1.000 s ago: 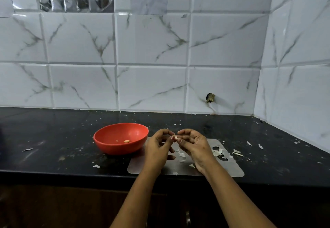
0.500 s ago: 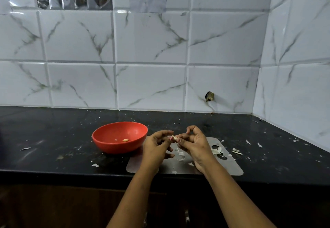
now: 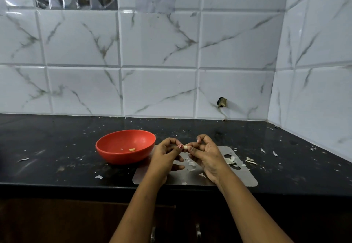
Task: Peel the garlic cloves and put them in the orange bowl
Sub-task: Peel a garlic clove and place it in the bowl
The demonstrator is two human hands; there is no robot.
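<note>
A small pale garlic clove (image 3: 185, 147) is pinched between the fingertips of my left hand (image 3: 166, 156) and my right hand (image 3: 206, 155), held a little above a steel cutting board (image 3: 245, 178). The orange bowl (image 3: 114, 154) stands on the black counter just left of my left hand. One peeled clove (image 3: 132, 149) lies in its bottom. Loose white skins (image 3: 191, 163) lie on the board under my hands.
More garlic skin sits at the board's cut-out handle (image 3: 230, 160) and on the counter (image 3: 57, 147) to the right (image 3: 250, 160). White marble tiles close off the back and the right side. Below the counter's front edge are dark cabinet doors.
Both hands stay together over the board, working the clove between the fingertips. My right fingers have opened slightly above it. The view has tipped a little upward.
</note>
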